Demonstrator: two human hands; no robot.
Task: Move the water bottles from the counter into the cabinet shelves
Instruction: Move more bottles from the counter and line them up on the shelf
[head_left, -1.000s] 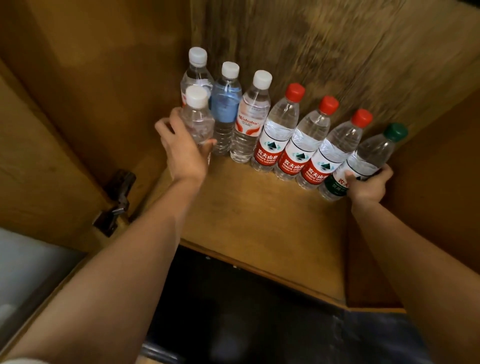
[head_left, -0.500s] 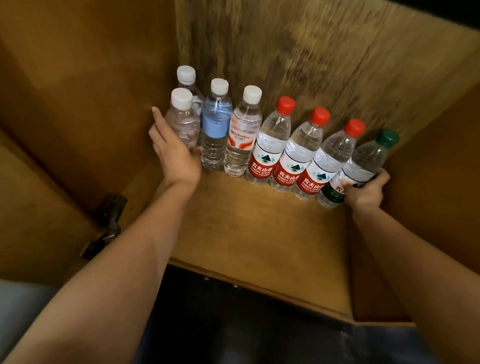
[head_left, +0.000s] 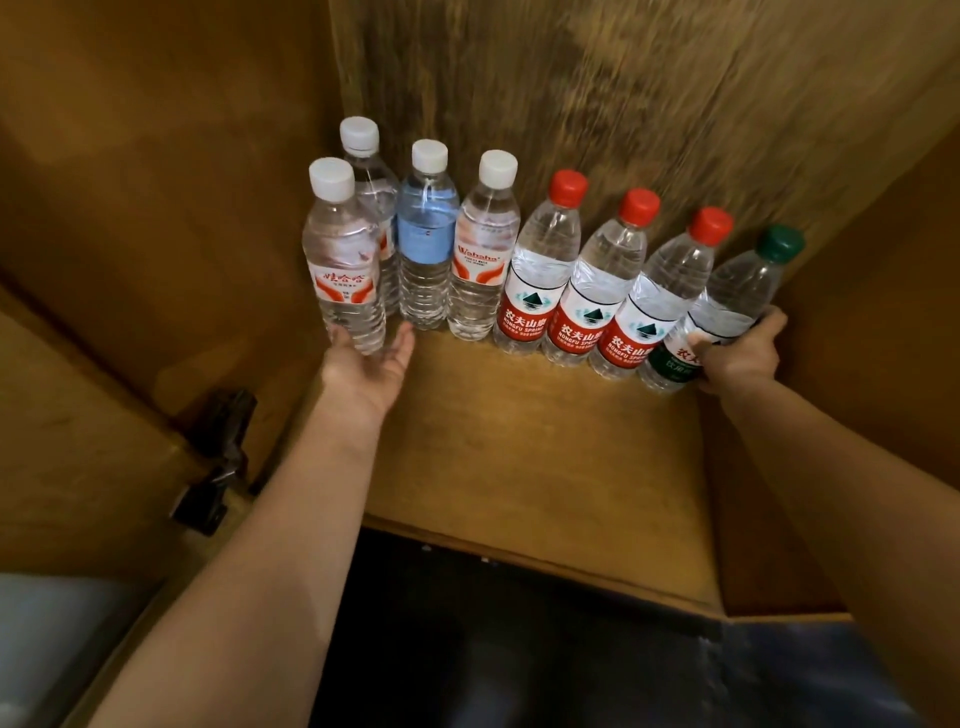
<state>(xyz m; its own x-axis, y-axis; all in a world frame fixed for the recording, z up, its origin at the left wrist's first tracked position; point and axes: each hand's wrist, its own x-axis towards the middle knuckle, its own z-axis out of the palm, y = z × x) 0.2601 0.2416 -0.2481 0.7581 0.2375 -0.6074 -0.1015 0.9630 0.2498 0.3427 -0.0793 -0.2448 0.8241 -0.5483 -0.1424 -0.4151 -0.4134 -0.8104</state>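
Wooden cabinet shelf (head_left: 519, 457), eight bottles along its back: left hand (head_left: 366, 358) loosely open, touching the front white-capped bottle (head_left: 343, 270) at its base; right hand (head_left: 737, 348) grasping the green-capped bottle (head_left: 727, 312); risk, a nudge toppling the touching row.

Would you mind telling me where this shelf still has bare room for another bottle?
The shelf is bare in front of the row, between the left hand and right hand, out to its front edge. The back is crowded: bottles stand side by side from the white-capped bottle to the green-capped bottle.
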